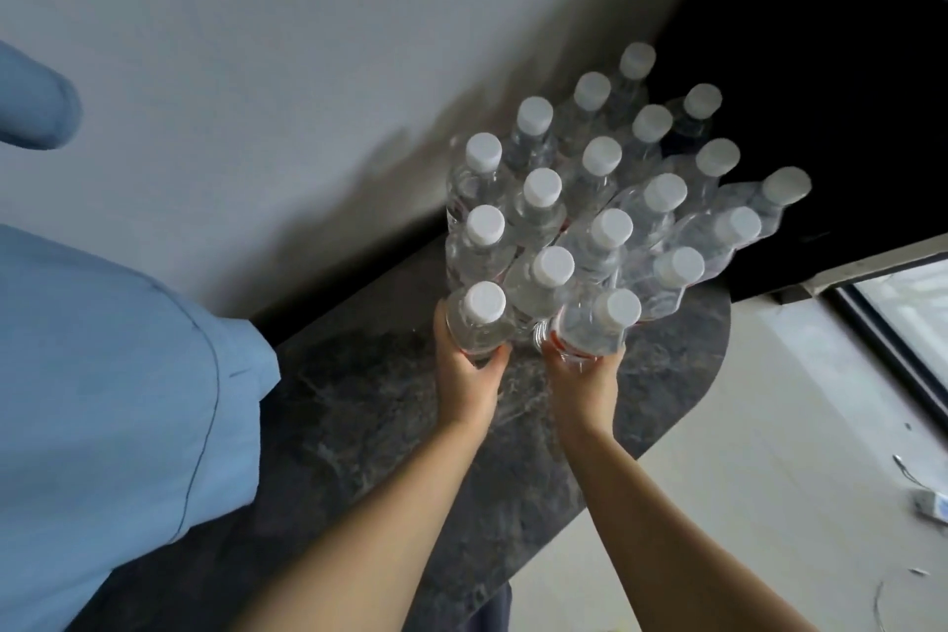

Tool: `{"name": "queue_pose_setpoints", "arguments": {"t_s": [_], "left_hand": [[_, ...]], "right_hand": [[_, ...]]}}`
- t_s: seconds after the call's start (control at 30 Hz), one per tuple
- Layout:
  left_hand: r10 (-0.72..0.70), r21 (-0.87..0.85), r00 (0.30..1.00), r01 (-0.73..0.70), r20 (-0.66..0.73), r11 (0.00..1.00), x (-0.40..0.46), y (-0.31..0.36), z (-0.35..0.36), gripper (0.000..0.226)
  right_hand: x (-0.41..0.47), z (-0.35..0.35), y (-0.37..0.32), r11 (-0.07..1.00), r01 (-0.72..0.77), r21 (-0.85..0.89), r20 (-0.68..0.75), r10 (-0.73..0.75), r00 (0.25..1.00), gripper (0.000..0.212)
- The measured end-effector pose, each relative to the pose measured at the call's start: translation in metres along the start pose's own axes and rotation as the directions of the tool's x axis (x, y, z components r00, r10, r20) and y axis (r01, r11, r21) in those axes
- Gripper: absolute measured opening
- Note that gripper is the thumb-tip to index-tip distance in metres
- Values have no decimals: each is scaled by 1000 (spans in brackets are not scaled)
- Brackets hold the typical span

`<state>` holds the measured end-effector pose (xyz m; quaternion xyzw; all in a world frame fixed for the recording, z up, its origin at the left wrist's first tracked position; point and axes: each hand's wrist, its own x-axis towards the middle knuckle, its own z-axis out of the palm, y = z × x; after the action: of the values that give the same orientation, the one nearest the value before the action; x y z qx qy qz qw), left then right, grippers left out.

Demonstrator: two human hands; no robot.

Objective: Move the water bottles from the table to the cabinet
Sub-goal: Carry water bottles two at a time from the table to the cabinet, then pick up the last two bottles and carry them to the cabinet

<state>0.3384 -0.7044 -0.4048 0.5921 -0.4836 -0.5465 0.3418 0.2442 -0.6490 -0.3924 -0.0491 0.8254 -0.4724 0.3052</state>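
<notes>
Both hands wrapped round clear plastic, white-capped water bottles at the cluster's near edge.

Left hand (469, 375) gripping one upright bottle (477, 321), right hand (585, 382) another (597, 331); smooth cylinders, long axes vertical, caps upward, on dark veined marble-like rounded table (410, 426).

Bottles (605, 200) clustered upright on table (390, 426) at frame centre; wall behind, upper left; floor lower right, apparently strewn with small items (931, 503).
</notes>
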Motion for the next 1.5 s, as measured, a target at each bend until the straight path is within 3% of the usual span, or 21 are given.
{"name": "queue_pose_setpoints", "arguments": {"t_s": [0.2,0.37,0.6,0.73,0.83,0.93,1.07,1.3,1.5], "left_hand": [[-100,90,993,95,57,991,-13,14,-12,98],[-127,189,992,125,-3,974,-39,37,-23,101],[69,212,995,-54,-65,976,-94,95,-34,88],[215,301,977,-207,7,931,-131,133,-35,80],[348,395,898,-433,269,810,-162,165,-35,74],[349,473,813,-562,465,678,-181,190,-34,72],[282,541,857,-495,431,680,-205,228,-34,69],[278,726,898,-440,341,528,-255,262,-40,56],[294,812,918,-377,265,447,-304,258,-67,39]], "right_hand": [[-14,-23,-7,1000,23,-15,106,-22,994,84],[-28,-53,-22,997,46,-58,162,-36,986,90],[-57,-113,-66,978,188,-92,233,-163,959,86],[-69,-160,-95,938,300,-172,302,-240,922,75],[-78,-204,-120,815,441,-376,407,-282,869,62],[-83,-244,-141,609,568,-554,497,-306,812,58],[-96,-291,-163,451,586,-673,494,-316,810,61],[-136,-323,-184,131,627,-768,553,-359,752,54],[-183,-318,-189,3,698,-716,657,-332,676,55]]}}
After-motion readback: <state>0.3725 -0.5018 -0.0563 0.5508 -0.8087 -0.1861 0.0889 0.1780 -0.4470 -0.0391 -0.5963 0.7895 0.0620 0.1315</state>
